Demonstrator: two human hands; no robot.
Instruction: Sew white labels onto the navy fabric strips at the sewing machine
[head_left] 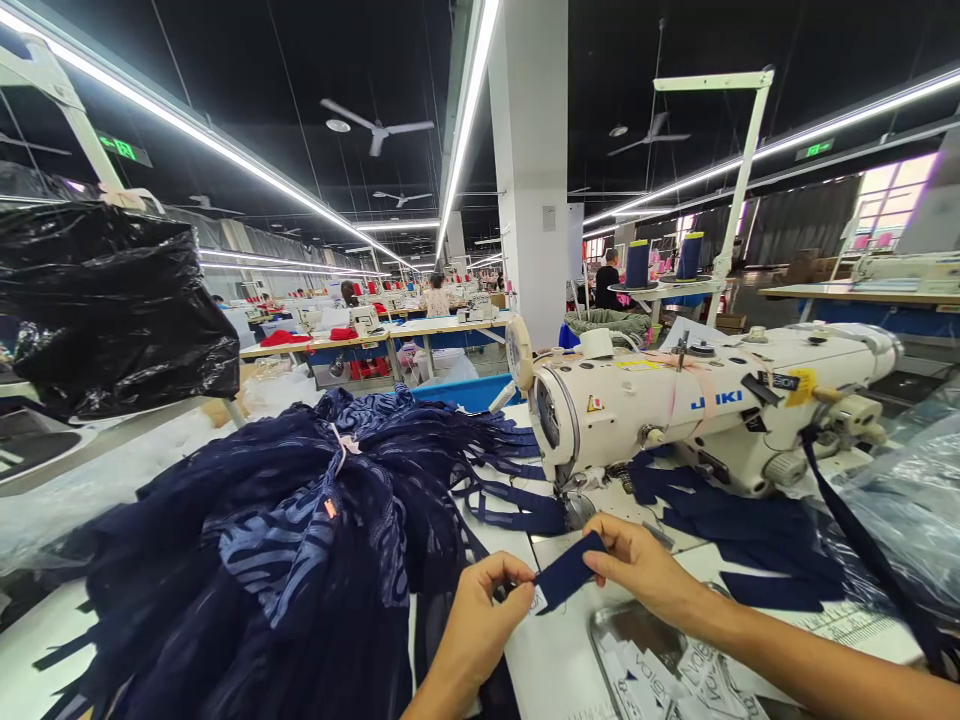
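Between my two hands is a small navy fabric strip, held up in front of the sewing machine. My left hand pinches its lower left end, where a white printed label shows at the fingertips. The upper right corner is pinched by my right hand. Below the strip, a metal tray holds several loose white printed labels. Whether the label is attached to the strip, I cannot tell.
A large heap of navy garments covers the table's left side. More navy fabric pieces lie under the machine arm at right. Clear plastic sits at the right edge, a black plastic bag at left. Thread cones stand behind.
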